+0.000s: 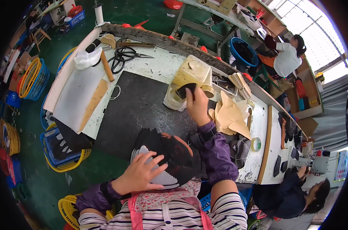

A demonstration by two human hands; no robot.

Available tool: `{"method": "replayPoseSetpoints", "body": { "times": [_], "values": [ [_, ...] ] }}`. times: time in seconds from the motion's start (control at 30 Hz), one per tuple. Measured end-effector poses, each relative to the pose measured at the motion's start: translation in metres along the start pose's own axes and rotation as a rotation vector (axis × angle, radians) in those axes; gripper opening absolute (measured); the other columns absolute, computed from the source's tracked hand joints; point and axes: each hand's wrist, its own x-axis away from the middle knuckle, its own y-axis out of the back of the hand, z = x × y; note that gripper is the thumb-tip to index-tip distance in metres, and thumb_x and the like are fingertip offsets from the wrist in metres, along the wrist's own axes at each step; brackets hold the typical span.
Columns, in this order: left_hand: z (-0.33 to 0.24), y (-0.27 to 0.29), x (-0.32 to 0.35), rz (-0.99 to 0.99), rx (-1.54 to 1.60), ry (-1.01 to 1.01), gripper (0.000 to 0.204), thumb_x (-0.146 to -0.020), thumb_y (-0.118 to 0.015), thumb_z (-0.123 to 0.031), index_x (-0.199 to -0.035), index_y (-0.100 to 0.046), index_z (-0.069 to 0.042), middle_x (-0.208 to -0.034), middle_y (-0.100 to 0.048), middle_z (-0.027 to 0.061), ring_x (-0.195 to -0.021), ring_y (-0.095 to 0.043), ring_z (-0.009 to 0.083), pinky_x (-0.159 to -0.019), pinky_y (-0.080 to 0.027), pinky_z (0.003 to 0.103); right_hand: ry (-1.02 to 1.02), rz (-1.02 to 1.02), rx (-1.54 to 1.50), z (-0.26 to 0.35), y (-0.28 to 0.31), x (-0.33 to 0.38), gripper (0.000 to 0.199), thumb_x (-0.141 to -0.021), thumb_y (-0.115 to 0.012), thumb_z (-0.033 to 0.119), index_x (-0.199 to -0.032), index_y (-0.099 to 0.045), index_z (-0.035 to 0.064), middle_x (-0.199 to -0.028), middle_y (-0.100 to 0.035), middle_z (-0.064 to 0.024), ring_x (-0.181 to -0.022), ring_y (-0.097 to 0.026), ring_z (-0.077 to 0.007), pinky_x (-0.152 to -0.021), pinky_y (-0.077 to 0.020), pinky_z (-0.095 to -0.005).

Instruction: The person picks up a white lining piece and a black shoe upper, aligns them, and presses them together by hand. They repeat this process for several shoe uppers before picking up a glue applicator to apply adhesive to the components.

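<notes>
My left hand [143, 172] lies with its fingers spread on a fanned stack of black and grey cut pieces [169, 153] at the table's near edge. The stack's top is black with a reddish-brown patch. Farther out, my right hand [198, 104] pinches a dark flat piece with a rounded edge [186, 91]. It is held over the mouth of a yellowed, cut-open plastic jug [189, 71]; whether they touch, I cannot tell. Beneath lies a black work mat [124, 111], with whitish smears near the jug.
Tan pattern pieces [230, 115] lie right of my right hand, near a tape roll [256, 144]. Black scissors [124, 57] and a hammer [106, 64] lie at the far left. A raised board [143, 33] edges the table's far side. Two people work at the right.
</notes>
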Motion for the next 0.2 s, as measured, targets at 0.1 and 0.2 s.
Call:
{"method": "replayPoseSetpoints", "body": {
  "times": [0.1,0.2],
  "values": [
    [-0.006,-0.005,0.003,-0.031,-0.085,0.095,0.065,-0.068,-0.072,-0.049,-0.119,-0.054,-0.012,-0.126,-0.046,0.0116,-0.117,-0.042,0.0329,-0.095,-0.035,0.046,0.106,0.053,-0.035,0.004,0.005,-0.005,0.021,-0.081,-0.065,0.009,-0.096,-0.055,-0.0006,-0.072,-0.053,-0.0187,-0.065,-0.056,-0.0364,-0.054,-0.0440,-0.0386],
    [-0.013,-0.010,0.007,-0.019,-0.134,0.101,0.067,-0.068,-0.070,-0.052,-0.120,-0.054,-0.013,-0.128,-0.045,0.0108,-0.118,-0.042,0.0327,-0.096,-0.034,0.048,0.219,0.234,-0.096,0.006,0.006,-0.009,0.012,-0.083,-0.063,0.008,-0.092,-0.056,0.0032,-0.072,-0.054,-0.0179,-0.064,-0.056,-0.0363,-0.054,-0.0445,-0.0410]
  ]
}}
